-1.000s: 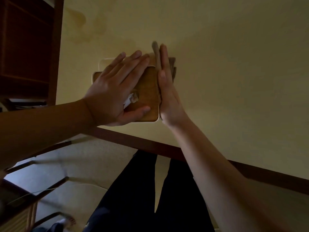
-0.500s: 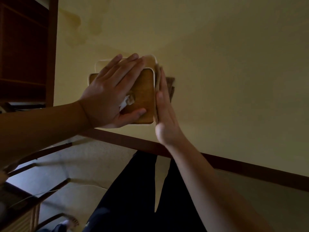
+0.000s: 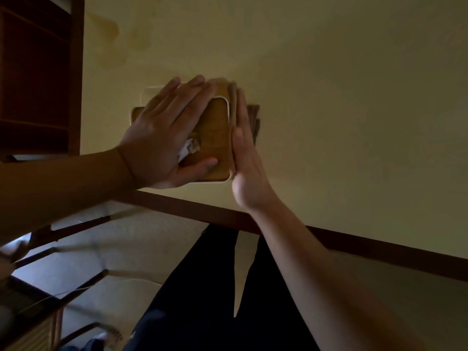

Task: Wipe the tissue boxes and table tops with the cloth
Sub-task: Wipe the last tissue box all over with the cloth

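A tissue box [image 3: 215, 138] with a wooden lid and white rim stands on the yellow table top [image 3: 329, 122], a white tissue [image 3: 188, 148] poking from its slot. My left hand [image 3: 162, 138] lies flat on the lid with straight fingers, its thumb near the front edge. My right hand [image 3: 247, 158] stands on edge with straight fingers against the box's right side. It presses a brownish cloth [image 3: 254, 117] to that side. Most of the cloth is hidden behind the hand.
A dark wooden shelf unit [image 3: 38, 72] rises at the far left beside the table. The table's dark front edge [image 3: 354, 247] runs across below my arms. Chair frames [image 3: 63, 249] stand on the pale floor at lower left, beside my legs in dark trousers [image 3: 202, 300].
My right hand slid back toward me along the box's right side with the cloth, then a little forward again. My left hand stayed flat on the lid.
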Action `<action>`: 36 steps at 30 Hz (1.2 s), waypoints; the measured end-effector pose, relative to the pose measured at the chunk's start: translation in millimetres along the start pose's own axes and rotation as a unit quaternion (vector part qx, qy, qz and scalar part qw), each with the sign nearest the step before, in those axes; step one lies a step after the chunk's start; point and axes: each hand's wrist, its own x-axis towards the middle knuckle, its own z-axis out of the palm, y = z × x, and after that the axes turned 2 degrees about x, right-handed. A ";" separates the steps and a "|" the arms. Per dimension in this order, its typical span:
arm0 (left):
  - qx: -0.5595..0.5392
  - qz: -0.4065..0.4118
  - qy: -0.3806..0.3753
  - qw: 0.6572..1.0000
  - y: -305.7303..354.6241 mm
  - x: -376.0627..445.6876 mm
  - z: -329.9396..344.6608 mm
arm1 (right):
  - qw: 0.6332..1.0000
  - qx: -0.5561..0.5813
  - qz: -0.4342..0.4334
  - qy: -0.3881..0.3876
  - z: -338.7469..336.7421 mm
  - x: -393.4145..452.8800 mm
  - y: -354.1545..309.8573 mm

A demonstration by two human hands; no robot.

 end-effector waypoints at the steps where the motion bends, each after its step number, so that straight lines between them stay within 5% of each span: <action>1: 0.002 0.002 -0.001 1.000 0.4 0.1 -0.1 | 1.000 0.005 0.004 0.002 1.7 -14.7 1.6; 9: 0.013 0.015 -0.014 1.000 2.0 -0.1 -1.6 | 0.999 0.005 0.019 0.033 13.2 -53.7 12.3; 21: 0.000 0.012 -0.008 1.000 1.8 0.9 -1.4 | 0.999 -0.045 0.013 -0.010 -19.9 83.8 -13.7; 28: 0.003 0.016 -0.008 1.000 0.5 -0.5 -0.6 | 0.999 -0.032 -0.021 -0.001 -4.7 13.0 2.4; 36: -0.001 0.022 -0.004 1.000 3.0 -0.4 -4.3 | 0.993 -0.086 0.045 0.066 19.0 -62.4 -9.5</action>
